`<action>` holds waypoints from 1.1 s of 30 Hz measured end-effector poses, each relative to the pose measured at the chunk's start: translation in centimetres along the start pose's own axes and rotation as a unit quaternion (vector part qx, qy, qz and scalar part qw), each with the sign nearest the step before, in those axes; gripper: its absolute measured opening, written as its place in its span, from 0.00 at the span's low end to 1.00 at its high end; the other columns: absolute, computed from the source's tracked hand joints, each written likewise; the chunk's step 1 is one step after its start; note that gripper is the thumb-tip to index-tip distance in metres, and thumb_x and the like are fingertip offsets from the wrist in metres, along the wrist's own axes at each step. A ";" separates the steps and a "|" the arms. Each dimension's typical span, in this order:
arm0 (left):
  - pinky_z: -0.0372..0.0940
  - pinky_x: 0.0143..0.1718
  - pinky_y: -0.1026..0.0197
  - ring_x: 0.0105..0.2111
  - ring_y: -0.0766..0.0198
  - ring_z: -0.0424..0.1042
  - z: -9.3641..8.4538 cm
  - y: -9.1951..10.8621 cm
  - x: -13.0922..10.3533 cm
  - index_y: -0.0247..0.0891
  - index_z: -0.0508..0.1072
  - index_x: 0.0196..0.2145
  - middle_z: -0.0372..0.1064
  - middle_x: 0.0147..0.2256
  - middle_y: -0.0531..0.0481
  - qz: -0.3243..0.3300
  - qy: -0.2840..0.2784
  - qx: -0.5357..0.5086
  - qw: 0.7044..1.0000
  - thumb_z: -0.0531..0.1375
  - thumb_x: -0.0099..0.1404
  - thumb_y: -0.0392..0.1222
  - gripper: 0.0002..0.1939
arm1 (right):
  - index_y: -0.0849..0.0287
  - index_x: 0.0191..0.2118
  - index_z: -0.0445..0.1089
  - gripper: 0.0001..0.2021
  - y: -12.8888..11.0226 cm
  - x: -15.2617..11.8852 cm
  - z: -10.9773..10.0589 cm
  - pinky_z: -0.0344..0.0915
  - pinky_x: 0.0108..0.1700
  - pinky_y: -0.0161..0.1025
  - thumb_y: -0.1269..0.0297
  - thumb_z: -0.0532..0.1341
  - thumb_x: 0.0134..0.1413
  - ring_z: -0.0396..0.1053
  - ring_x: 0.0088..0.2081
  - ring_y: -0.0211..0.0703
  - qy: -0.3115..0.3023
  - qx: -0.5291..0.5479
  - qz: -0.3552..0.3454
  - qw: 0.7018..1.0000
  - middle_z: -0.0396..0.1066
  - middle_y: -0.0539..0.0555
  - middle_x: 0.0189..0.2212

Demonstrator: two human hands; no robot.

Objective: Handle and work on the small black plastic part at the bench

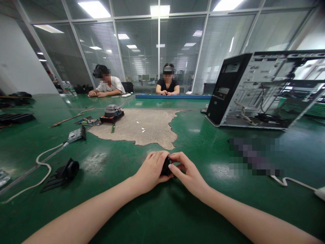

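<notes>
A small black part [166, 166] is held between my two hands, low over the green table in front of me. My left hand [154, 168] wraps around it from the left, back of the hand up, hiding much of it. On the other side, the thumb and index finger of my right hand [185, 169] pinch its right edge. Its exact kind cannot be made out. To the left lies a black plastic piece [66, 171] with a round end and slatted legs, apart from both hands.
An opened computer case [254, 91] stands at the right. A brown worn patch [142, 127] spans the table's middle, with a cooler with a grey top [112, 112] at its left. A metal bracket [77, 134] and a white cable [42, 162] lie left. Two people sit across.
</notes>
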State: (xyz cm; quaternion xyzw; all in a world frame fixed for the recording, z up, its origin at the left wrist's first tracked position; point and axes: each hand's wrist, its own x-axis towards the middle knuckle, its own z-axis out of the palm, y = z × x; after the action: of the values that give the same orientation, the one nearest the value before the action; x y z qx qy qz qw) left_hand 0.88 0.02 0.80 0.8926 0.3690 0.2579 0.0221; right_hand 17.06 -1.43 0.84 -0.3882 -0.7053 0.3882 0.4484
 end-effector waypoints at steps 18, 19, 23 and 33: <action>0.57 0.44 0.52 0.45 0.55 0.61 0.0 0.0 0.0 0.38 0.50 0.49 0.60 0.45 0.44 0.000 0.004 -0.002 1.000 0.60 0.53 0.38 0.28 | 0.56 0.37 0.62 0.07 -0.1 -0.2 0.0 0.67 0.35 0.36 0.70 0.56 0.49 0.63 0.43 0.43 0.008 -0.030 -0.035 0.999 0.61 0.54 0.40; 0.57 0.44 0.52 0.45 0.55 0.61 0.0 0.0 0.0 0.38 0.51 0.48 0.60 0.45 0.44 0.001 0.004 -0.003 1.000 0.60 0.53 0.38 0.28 | 0.56 0.37 0.62 0.07 -0.1 -0.1 0.0 0.67 0.35 0.36 0.70 0.56 0.50 0.63 0.43 0.43 0.009 -0.029 -0.036 0.999 0.61 0.54 0.40; 0.57 0.44 0.52 0.44 0.54 0.61 0.0 0.0 0.0 0.38 0.51 0.48 0.60 0.45 0.44 -0.003 0.000 0.002 1.000 0.60 0.53 0.39 0.28 | 0.57 0.39 0.60 0.09 0.1 0.1 0.0 0.67 0.36 0.37 0.69 0.56 0.50 0.64 0.41 0.42 0.000 -0.006 0.007 1.000 0.62 0.53 0.39; 0.57 0.44 0.51 0.45 0.54 0.61 0.0 -0.1 0.0 0.38 0.50 0.49 0.60 0.45 0.44 0.000 0.002 0.003 1.000 0.60 0.53 0.39 0.28 | 0.56 0.38 0.62 0.08 -0.1 -0.1 0.0 0.67 0.35 0.37 0.70 0.56 0.50 0.64 0.41 0.42 0.005 -0.032 -0.017 0.999 0.63 0.53 0.39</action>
State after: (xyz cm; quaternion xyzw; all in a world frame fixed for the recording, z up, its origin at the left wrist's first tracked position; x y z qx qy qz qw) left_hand 0.85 0.06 0.77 0.8922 0.3698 0.2587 0.0190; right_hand 17.08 -1.53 0.94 -0.3922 -0.7218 0.3559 0.4455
